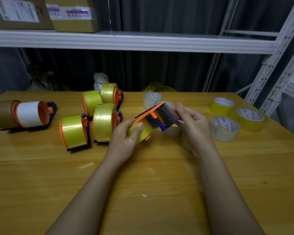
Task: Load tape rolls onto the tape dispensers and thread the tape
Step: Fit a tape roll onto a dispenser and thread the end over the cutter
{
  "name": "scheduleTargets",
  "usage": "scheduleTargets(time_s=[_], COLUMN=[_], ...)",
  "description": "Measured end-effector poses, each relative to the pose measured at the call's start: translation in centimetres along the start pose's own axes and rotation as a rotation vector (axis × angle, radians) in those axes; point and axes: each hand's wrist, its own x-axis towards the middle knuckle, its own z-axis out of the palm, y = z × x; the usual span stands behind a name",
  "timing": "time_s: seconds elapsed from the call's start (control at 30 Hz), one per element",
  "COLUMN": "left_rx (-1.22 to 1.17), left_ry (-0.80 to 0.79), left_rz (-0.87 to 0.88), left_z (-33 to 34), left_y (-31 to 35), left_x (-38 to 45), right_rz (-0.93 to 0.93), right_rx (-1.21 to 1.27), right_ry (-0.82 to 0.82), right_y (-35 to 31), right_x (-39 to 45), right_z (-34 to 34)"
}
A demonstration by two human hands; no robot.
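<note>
I hold an orange and blue tape dispenser point(154, 114) tilted above the wooden table point(143, 175), with a yellow tape roll point(139, 133) mounted on it. My left hand point(124, 138) grips that roll, thumb on its face. My right hand point(192, 124) pinches the dispenser's front end, where a clear strip of tape lies over it. Several loaded dispensers point(75, 131) with yellow rolls stand to the left. Loose tape rolls point(225, 128) lie on the right, and another loose roll point(151, 100) sits behind the held dispenser.
At the far left a dispenser point(27, 114) carries a white roll next to a brown roll point(2, 113). A white metal shelf point(126, 41) with cardboard boxes point(73, 14) hangs above the table's back edge. Shelf uprights point(275, 68) stand at the right.
</note>
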Motion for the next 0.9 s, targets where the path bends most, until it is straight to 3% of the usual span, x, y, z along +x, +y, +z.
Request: scheduleTargets(time_s=[0.33, 0.9], left_rx=[0.022, 0.005], left_ry=[-0.004, -0.019], left_rz=[0.003, 0.013], left_z=[0.03, 0.06], left_y=[-0.12, 0.23], left_x=[0.04, -0.06], right_rz=[-0.093, -0.171], right_rx=[0.095, -0.184], right_ry=[0.082, 0.077], right_y=[0.37, 0.54], right_x=[0.41, 0.33], right_z=[-0.16, 0.11])
